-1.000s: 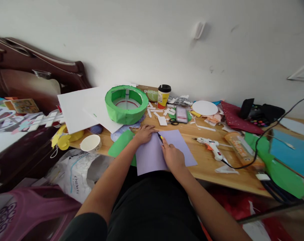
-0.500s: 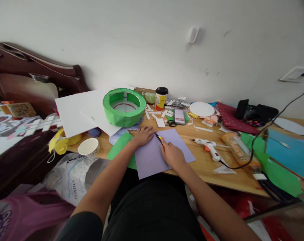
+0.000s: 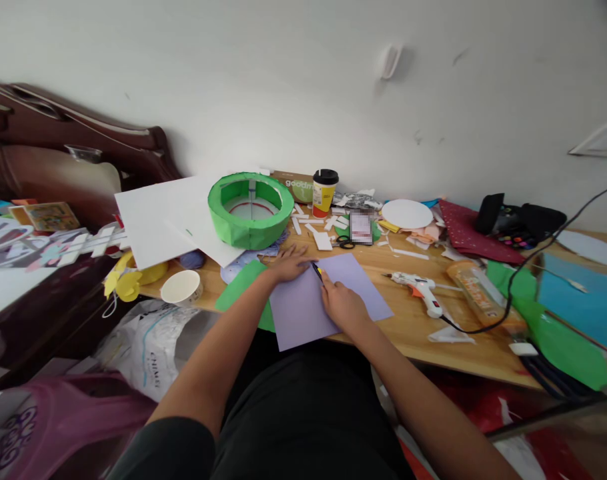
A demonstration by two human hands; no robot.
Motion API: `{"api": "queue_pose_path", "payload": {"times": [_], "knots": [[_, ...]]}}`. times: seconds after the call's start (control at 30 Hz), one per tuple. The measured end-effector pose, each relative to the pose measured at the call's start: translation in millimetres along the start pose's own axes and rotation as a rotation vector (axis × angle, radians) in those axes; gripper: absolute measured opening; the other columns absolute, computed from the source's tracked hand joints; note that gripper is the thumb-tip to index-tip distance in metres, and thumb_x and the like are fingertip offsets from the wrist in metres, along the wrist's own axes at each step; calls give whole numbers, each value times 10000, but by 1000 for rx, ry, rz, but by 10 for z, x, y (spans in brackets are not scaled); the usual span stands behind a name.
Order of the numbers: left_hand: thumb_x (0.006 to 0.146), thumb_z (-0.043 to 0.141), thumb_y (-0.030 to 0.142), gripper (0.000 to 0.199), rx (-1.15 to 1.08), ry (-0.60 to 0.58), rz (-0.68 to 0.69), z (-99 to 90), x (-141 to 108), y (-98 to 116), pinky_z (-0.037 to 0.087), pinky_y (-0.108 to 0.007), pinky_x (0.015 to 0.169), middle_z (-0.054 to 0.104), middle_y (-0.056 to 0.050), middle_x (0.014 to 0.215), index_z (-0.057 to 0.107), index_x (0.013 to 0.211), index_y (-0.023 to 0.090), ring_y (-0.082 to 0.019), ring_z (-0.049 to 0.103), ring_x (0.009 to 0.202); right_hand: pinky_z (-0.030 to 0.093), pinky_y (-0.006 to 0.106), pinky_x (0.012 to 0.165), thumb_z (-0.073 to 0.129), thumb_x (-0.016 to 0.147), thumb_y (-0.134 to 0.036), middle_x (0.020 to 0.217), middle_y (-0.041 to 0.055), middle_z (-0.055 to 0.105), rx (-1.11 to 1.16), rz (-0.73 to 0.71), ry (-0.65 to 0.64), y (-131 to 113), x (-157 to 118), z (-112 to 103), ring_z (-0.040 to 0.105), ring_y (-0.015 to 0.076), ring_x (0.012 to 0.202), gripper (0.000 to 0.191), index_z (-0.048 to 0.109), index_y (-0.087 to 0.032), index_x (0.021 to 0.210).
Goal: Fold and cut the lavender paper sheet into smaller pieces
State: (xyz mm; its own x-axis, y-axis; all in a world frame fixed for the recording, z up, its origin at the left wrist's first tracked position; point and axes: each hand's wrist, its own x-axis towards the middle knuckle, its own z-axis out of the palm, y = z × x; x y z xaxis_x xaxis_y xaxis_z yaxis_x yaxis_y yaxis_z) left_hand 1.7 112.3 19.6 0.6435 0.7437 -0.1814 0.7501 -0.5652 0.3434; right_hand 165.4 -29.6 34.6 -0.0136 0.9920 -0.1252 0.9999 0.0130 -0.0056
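A sheet of purple paper [image 3: 303, 313] lies at the front edge of the wooden table, partly over a piece of green paper [image 3: 243, 283]. My left hand [image 3: 289, 264] rests flat on the purple sheet's upper left part, fingers stretched out. Closed in my right hand [image 3: 344, 303] is a black and yellow utility knife [image 3: 316, 270], its front end pointing up and left at the sheet near my left fingertips. Whether the blade touches the paper is too small to tell. A pair of black scissors [image 3: 344, 243] lies just beyond the sheet.
A green paper ring [image 3: 251, 233] and white boards [image 3: 153, 227] stand at the back left. A paper cup with a black lid [image 3: 324, 195] stands near the wall. To the right lies a glue gun [image 3: 418, 288] with its cord. A white bowl [image 3: 182, 288] sits at the left edge.
The view has shifted slightly. Both hands stay almost in place on the purple paper, with the utility knife still in my right hand.
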Motion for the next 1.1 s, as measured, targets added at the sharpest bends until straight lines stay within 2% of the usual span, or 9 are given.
{"api": "queue_pose_path", "payload": {"times": [0.23,0.47,0.73,1.1], "knots": [[973,315,528,462,-39,-62,-31,-31,32,-9,54,-616,1177,51,160,1636,395,1428,519,-300,1,1518,475,297,710,208,1038,-370,1098,147,653,-11,-11,10,15,-10,9,683,225,868,550,222,-209,1564],[968,356,539,469,-62,-153,-6,-81,78,-58,10,-591,1190,11,148,1638,395,1434,499,-316,-41,1513,474,287,704,178,1043,-361,1065,155,657,-30,-27,7,10,-21,34,688,217,840,548,235,-187,1559],[978,385,522,431,-79,-91,2,-33,86,-67,36,-598,1189,76,135,1640,461,1395,444,-331,22,1512,478,279,694,191,1045,-354,1044,154,661,-49,-35,21,21,-65,20,693,208,831,542,247,-179,1555],[987,398,492,409,-60,-65,10,-30,82,-49,70,-622,1182,112,129,1638,471,1388,456,-351,49,1508,484,293,730,191,1043,-358,1068,161,661,-27,-20,-5,24,-114,38,696,217,849,544,231,-195,1561]]}}
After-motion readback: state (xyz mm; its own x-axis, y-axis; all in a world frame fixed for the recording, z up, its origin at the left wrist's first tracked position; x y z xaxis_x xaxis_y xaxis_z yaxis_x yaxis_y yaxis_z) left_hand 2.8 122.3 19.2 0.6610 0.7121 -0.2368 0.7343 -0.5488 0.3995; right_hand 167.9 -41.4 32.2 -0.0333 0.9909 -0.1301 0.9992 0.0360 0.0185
